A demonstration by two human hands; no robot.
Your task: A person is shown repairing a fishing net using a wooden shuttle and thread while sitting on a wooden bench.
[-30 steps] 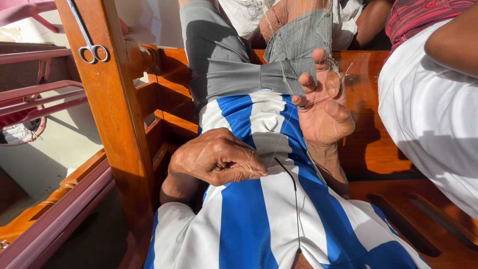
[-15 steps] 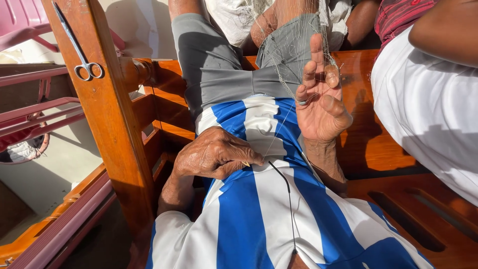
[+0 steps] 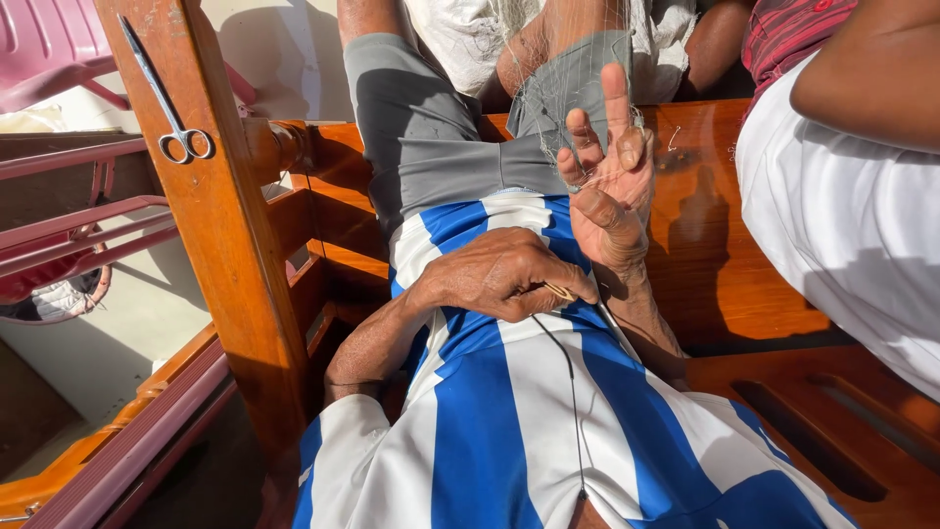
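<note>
Thin net [image 3: 548,108] looped over raised right hand [image 3: 609,181].
Right fingers [image 3: 615,98] spread apart; left hand [image 3: 504,274] fingers clamped on small needle [image 3: 560,292].

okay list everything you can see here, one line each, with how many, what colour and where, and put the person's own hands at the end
Metal scissors: one, silver, hanging on the wooden post at upper left.
Slanted wooden post: one, orange-brown, left of the lap.
Polished wooden bench: one, orange-brown, under and right of the person.
Fine fishing net: one, pale and see-through, draped over the knees at top.
Thin dark thread: one, running down the striped shirt.
Small netting needle: one, tan, in the left hand.
Pink plastic chair: one, top left.
Neighbouring person in white cloth: one, right edge.
Left hand: pinching the needle.
Right hand: raised, fingers spread in the net.
</note>
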